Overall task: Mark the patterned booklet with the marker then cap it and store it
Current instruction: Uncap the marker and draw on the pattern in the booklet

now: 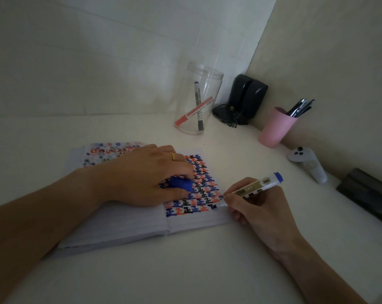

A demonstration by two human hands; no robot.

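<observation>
**Marker tip on the booklet, cap held aside**

While the open patterned booklet (185, 218) lies flat on a pale table (185, 270), its right page is being marked near the lower right corner. A white marker (249, 190) with a blue end is gripped in the right hand (258, 207), whose fingers are closed around the barrel in a writing hold; the tip is pressed to the paper at the end of the bottom row of blue, orange and black characters. The left hand (146, 176) is laid palm down across the page, steadying it, with the blue cap (181, 183) pinched under curled fingers. A gold ring is worn on that hand.

Marking is judged to be under way, with most of the page already filled. Capping and storing are not yet done. A clear jar (199, 102) holding two other markers stands beyond the booklet, near the back wall, and is the likely place for storage, though this cannot be confirmed.

Open tabletop is seen between the booklet and the jar, so a reach forward looks unobstructed. To the right, the room is tighter: a pink cup (275, 128) of pens, a dark device (247, 97) in the corner, a white controller (306, 163) and a dark object at the frame's edge are ranged along the side wall. The booklet's right edge lies just under the writing hand.
</observation>
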